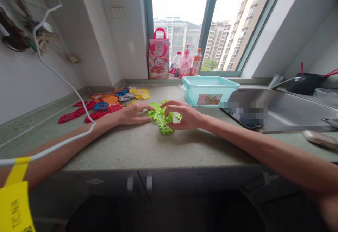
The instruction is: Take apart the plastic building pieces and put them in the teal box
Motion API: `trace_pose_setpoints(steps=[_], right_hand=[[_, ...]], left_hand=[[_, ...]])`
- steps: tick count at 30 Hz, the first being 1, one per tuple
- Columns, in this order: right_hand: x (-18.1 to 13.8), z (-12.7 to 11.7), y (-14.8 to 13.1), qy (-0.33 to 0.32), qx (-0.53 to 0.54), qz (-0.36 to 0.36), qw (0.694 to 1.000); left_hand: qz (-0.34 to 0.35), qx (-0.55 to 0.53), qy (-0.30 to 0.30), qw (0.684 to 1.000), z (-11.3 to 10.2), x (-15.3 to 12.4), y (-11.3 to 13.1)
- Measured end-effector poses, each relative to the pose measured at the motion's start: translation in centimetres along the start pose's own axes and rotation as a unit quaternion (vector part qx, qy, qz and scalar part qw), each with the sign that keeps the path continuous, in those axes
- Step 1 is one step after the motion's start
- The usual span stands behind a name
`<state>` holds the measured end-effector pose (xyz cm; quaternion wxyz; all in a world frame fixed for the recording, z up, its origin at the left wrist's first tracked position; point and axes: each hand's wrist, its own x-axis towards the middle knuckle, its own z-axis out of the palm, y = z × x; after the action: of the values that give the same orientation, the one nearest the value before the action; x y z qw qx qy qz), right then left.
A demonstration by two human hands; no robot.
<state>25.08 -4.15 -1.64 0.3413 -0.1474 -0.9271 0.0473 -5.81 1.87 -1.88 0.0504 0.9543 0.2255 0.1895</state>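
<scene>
A cluster of light green interlocking plastic tiles (161,118) lies on the speckled countertop (137,147). My left hand (132,114) rests flat beside the cluster's left edge, fingers stretched toward it and touching the green pieces. My right hand (182,115) is curled over the right side of the cluster, thumb and fingers pinching one green tile. More tiles lie farther left: red ones (79,113), orange and blue ones (111,100), yellow ones (139,93).
A turquoise plastic tub (208,91) stands behind the green tiles. A steel sink (285,110) with a tablet on its edge lies right. A gift bag (158,58) and bottles (186,64) stand by the window. A white cable (66,84) crosses my left arm.
</scene>
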Motion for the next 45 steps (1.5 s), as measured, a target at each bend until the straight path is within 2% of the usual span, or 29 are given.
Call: trace_pose_setpoints(steps=[4, 7, 12, 17, 20, 22, 24, 27, 30, 34, 39, 42, 45], right_hand=[[0.2, 0.2, -0.9, -0.096, -0.003, -0.031, 0.995], [0.1, 0.3, -0.8, -0.120, -0.008, -0.012, 0.993], [0.0, 0.5, -0.4, -0.111, -0.025, 0.000, 0.993], [0.0, 0.1, 0.0, -0.088, -0.108, -0.067, 0.988], [0.0, -2.1, 1.2, -0.067, -0.220, -0.115, 0.966], [-0.2, -4.6, 2.2, -0.021, -0.280, -0.113, 0.953], [-0.8, -7.5, 3.3, 0.061, -0.327, -0.071, 0.940], [-2.2, -11.2, 4.8, 0.203, -0.380, 0.041, 0.902], [-3.9, -13.1, 6.1, 0.266, -0.395, 0.163, 0.864], [-5.2, -13.2, 7.5, 0.251, -0.385, 0.270, 0.846], [-5.2, -12.2, 8.0, 0.148, -0.379, 0.387, 0.828], [-5.0, -12.1, 7.6, 0.107, -0.391, 0.425, 0.809], [-4.9, -12.1, 7.4, 0.091, -0.394, 0.434, 0.805]], left_hand=[[-0.003, 0.006, -0.004, 1.000, -0.1, 0.1, 0.3], [-0.006, 0.008, -0.006, 1.000, -0.2, 0.1, 0.4], [-0.011, 0.009, -0.011, 1.000, -0.2, 0.0, 0.2], [-0.010, 0.017, -0.021, 1.000, -0.2, 0.0, 0.0], [-0.013, 0.017, -0.023, 1.000, -0.3, 0.0, -0.1], [-0.019, 0.017, -0.027, 0.999, -0.4, 0.0, -0.1], [-0.027, 0.018, -0.031, 0.999, -0.5, -0.1, 0.0], [-0.035, 0.015, -0.032, 0.999, -0.6, -0.2, 0.2], [-0.033, 0.016, -0.035, 0.999, -0.7, -0.1, 0.4], [-0.027, 0.017, -0.030, 0.999, -0.7, -0.1, 0.4], [-0.030, 0.013, -0.029, 0.999, -0.7, -0.1, 0.5], [-0.038, 0.008, -0.032, 0.999, -0.8, 0.0, 0.7], [-0.037, 0.011, -0.037, 0.999, -0.9, 0.0, 0.7]])
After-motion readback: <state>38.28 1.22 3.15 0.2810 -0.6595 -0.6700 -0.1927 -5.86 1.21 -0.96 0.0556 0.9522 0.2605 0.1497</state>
